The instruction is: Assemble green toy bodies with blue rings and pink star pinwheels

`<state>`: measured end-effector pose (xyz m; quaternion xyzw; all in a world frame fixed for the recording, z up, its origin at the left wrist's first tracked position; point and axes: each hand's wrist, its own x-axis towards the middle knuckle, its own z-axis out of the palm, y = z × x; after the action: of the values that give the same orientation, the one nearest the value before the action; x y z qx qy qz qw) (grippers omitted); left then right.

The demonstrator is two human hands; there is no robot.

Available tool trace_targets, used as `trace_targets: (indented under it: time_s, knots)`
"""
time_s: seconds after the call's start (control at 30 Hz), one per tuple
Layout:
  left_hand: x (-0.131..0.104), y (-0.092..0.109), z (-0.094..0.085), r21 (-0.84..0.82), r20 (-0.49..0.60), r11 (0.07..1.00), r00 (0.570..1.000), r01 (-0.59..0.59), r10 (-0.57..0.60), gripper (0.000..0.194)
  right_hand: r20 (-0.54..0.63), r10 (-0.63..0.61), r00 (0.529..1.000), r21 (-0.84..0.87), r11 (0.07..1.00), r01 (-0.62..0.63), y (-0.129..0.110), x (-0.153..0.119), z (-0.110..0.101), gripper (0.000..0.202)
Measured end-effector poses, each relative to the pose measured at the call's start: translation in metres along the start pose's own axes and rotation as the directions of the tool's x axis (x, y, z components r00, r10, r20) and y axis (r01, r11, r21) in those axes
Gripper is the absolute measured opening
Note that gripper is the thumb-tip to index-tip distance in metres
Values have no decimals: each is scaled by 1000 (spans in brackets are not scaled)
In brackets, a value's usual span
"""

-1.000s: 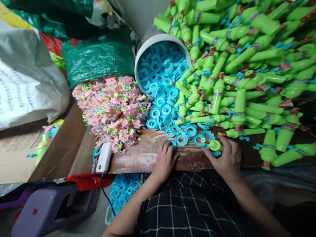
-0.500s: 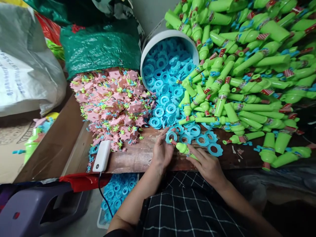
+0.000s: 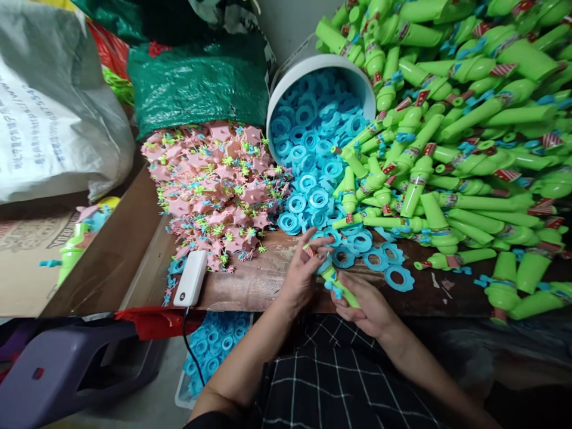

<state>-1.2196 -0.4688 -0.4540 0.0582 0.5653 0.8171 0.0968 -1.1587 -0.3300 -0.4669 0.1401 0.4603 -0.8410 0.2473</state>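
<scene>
A light green plastic toy (image 3: 331,275) with a red-striped tip and a small blue handle is tilted between my hands, just over the table's front edge. My right hand (image 3: 369,304) is closed round its lower tube. At the upper end, my left hand (image 3: 298,279) has its fingers closed about the striped tip. A bit of blue shows on the toy beside those fingers; I cannot tell whether it is a ring around the toy. Loose blue scalloped rings (image 3: 399,278) lie on the wooden table just beyond my hands.
A tipped white bucket (image 3: 273,107) spills blue rings. Green toys (image 3: 447,220) are heaped at right, pink star-like pieces (image 3: 218,190) at left below a green sack (image 3: 201,83). A white power bank (image 3: 191,279) with a black cable lies on the table (image 3: 250,280). A purple stool (image 3: 67,369) stands lower left.
The green toy has turned, so its blue handle now shows. My right hand has shifted its grip round the tube, and my left fingers have closed in at the tip.
</scene>
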Motion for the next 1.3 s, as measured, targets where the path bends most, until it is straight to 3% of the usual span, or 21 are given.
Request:
trace_targets:
  time_s: [0.03,0.07,0.1,0.13,0.17,0.2,0.27,0.33,0.4,0.47,0.5,0.53,0.6,0.63,0.7,0.83,0.93,1.13,1.3]
  knots:
    - [12,7,-7,184,-58,978,992,-99,111,54,12,26,1000,65,998,-27,0,3,1,50]
    - [26,15,-17,402,-130,894,954,-197,269,54,-5,23,1000,83,996,-22,0,6,1,50]
    - [42,26,-29,632,-178,731,869,-259,461,55,-40,6,999,69,998,-4,1,8,1,50]
    - [59,37,-43,817,-179,522,753,-244,633,61,-80,-14,997,40,999,18,2,9,0,51]
    - [75,49,-57,932,-124,320,677,-172,725,64,-109,-30,994,11,999,32,3,10,-1,52]
    - [88,60,-72,979,-59,171,657,-108,752,62,-124,-38,992,-11,999,37,4,9,-2,54]
    - [105,79,-94,996,0,62,660,-70,751,50,-131,-39,991,-31,999,36,6,7,-6,56]
    - [104,88,-103,995,37,31,670,-90,742,40,-127,-46,991,-45,998,41,8,5,-11,56]
    - [87,85,-100,984,128,-21,622,-176,773,32,-135,-79,988,-80,994,69,9,3,-16,56]
    - [60,70,-89,953,206,-34,562,-301,801,33,-158,-149,976,-163,979,123,9,0,-23,55]
    - [45,58,-82,934,215,3,570,-357,793,38,-166,-191,967,-229,962,151,8,-1,-27,54]
    - [31,45,-75,918,200,80,627,-389,753,46,-172,-231,958,-307,936,171,7,-4,-31,54]
    - [6,16,-63,888,140,295,819,-352,557,60,-165,-299,940,-491,851,184,3,-10,-41,54]
    - [-4,2,-58,876,126,374,893,-304,432,60,-151,-332,931,-587,788,186,0,-13,-46,53]
    - [-17,-20,-51,876,124,428,961,-222,246,52,-102,-402,910,-760,621,189,-3,-20,-55,51]
    - [-25,-36,-45,891,139,405,972,-206,189,47,29,-491,871,-944,273,185,-4,-30,-66,45]
    - [-22,-35,-46,871,165,438,972,-223,166,50,98,-553,827,-978,102,184,-3,-36,-66,42]
    - [-16,-33,-52,839,236,489,969,-241,73,57,213,-631,746,-963,-5,271,-4,-45,-51,39]
    - [-17,-35,-54,804,241,537,966,-255,97,53,215,-621,754,-968,-37,246,5,-40,-49,39]
